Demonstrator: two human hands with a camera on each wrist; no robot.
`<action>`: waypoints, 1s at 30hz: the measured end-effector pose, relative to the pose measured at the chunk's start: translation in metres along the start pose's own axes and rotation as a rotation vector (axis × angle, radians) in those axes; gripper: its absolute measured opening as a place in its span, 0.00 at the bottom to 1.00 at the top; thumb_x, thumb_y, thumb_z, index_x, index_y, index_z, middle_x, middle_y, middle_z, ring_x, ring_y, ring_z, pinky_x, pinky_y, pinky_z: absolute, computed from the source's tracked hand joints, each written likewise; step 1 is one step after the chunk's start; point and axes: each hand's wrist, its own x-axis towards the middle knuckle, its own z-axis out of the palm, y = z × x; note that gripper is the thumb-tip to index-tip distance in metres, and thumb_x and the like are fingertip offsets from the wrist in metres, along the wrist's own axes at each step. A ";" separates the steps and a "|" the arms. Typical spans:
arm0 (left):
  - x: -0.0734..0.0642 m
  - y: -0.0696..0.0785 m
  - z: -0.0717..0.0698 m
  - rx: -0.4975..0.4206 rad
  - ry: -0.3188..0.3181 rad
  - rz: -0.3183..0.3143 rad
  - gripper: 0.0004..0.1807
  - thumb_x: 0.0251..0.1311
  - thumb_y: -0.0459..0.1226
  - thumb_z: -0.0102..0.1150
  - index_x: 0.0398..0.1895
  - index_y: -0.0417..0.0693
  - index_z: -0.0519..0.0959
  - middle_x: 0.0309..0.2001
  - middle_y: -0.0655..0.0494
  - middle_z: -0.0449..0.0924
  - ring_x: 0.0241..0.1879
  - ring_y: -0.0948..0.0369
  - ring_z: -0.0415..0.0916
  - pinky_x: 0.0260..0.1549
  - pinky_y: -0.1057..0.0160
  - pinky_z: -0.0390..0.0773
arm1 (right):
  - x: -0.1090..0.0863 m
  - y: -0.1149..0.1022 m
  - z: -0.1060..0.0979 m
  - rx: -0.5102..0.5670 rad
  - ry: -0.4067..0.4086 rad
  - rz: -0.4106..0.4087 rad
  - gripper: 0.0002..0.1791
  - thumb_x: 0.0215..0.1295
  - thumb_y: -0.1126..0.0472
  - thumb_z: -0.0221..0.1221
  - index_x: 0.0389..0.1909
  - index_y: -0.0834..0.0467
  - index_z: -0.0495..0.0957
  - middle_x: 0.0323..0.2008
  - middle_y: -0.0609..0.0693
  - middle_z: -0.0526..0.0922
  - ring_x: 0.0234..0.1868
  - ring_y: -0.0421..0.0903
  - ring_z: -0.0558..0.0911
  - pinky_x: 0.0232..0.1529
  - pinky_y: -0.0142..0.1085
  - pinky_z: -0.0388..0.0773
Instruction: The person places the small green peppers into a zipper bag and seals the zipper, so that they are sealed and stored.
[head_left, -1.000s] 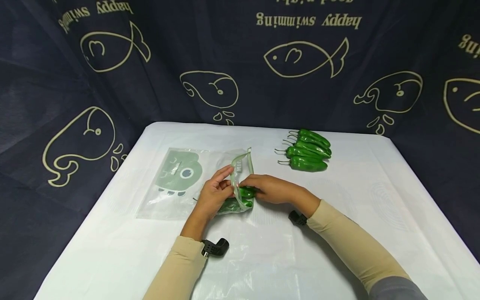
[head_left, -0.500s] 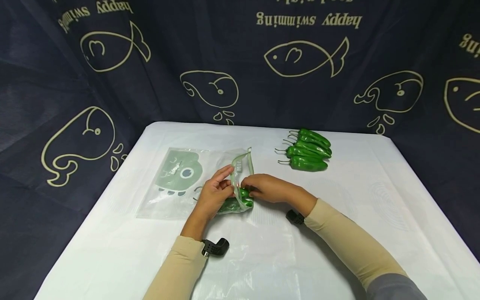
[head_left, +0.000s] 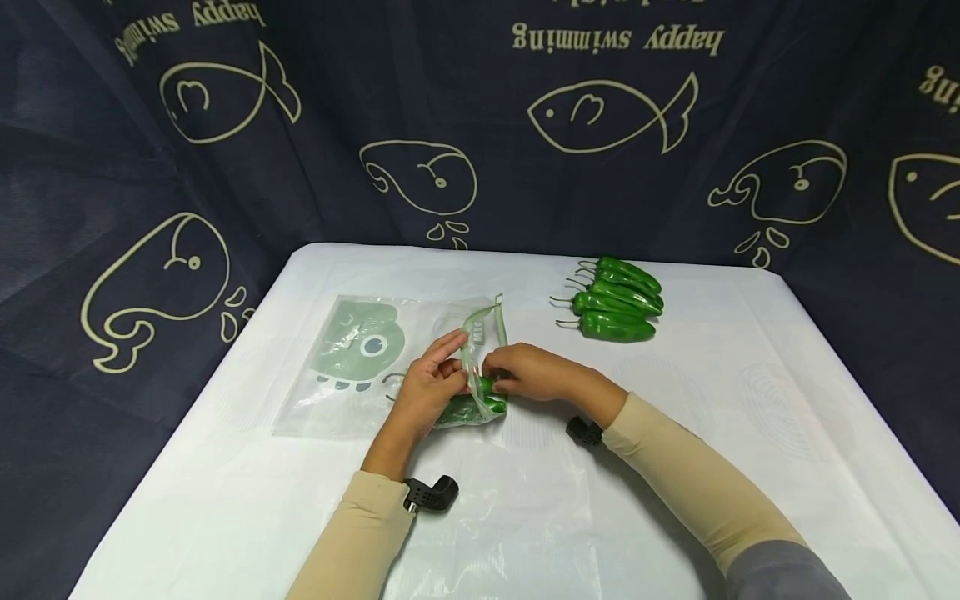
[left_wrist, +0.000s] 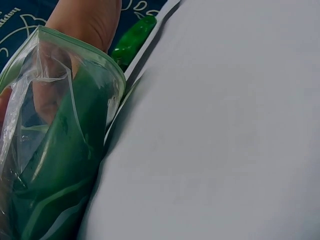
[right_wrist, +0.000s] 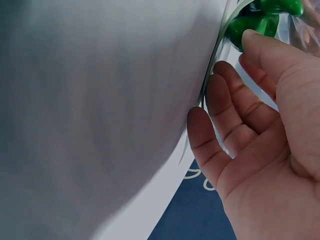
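A clear zip bag (head_left: 307, 417) with a green cartoon print lies flat, its mouth gaping to the right. Green peppers (head_left: 459, 412) are inside near the mouth, stems pointing left. My left hand (head_left: 426, 387) pinches the bag's near rim between thumb and fingers. At the mouth is my right hand (head_left: 534, 372), fingers reaching just inside the opening. In the right wrist view its thumb touches the blunt end of a pepper (right_wrist: 250, 29), while the other fingers are loosely bent along the rim. The left wrist view shows a long pepper (left_wrist: 65, 140) through the plastic.
Several more green peppers (head_left: 617, 327) lie in a row at the back right of the white-covered table (head_left: 675, 500). A dark blue curtain (head_left: 495, 200) with fish drawings hangs behind it. Each wrist wears a black camera.
My right hand has shifted slightly left and away from me at the bag mouth, and the pepper there sits further inside. The left hand and the bag have stayed put.
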 end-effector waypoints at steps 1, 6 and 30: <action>0.000 0.000 0.000 -0.001 0.001 -0.002 0.32 0.60 0.19 0.51 0.70 0.35 0.67 0.72 0.54 0.61 0.42 0.64 0.73 0.33 0.68 0.83 | 0.001 0.000 0.000 0.000 0.001 -0.001 0.02 0.67 0.64 0.63 0.38 0.55 0.79 0.32 0.42 0.77 0.32 0.39 0.74 0.36 0.34 0.74; 0.000 0.001 0.000 -0.007 0.003 -0.003 0.32 0.60 0.19 0.51 0.70 0.35 0.67 0.71 0.54 0.61 0.42 0.64 0.73 0.33 0.68 0.83 | 0.003 0.000 0.000 -0.001 0.001 0.004 0.02 0.67 0.62 0.63 0.35 0.55 0.79 0.30 0.41 0.76 0.31 0.38 0.72 0.34 0.34 0.73; 0.000 0.002 0.001 -0.023 -0.002 -0.009 0.32 0.60 0.20 0.51 0.70 0.33 0.66 0.72 0.54 0.61 0.42 0.62 0.72 0.34 0.66 0.84 | -0.024 0.004 -0.030 0.021 0.065 0.072 0.09 0.70 0.61 0.61 0.47 0.60 0.81 0.45 0.49 0.83 0.46 0.47 0.81 0.48 0.42 0.79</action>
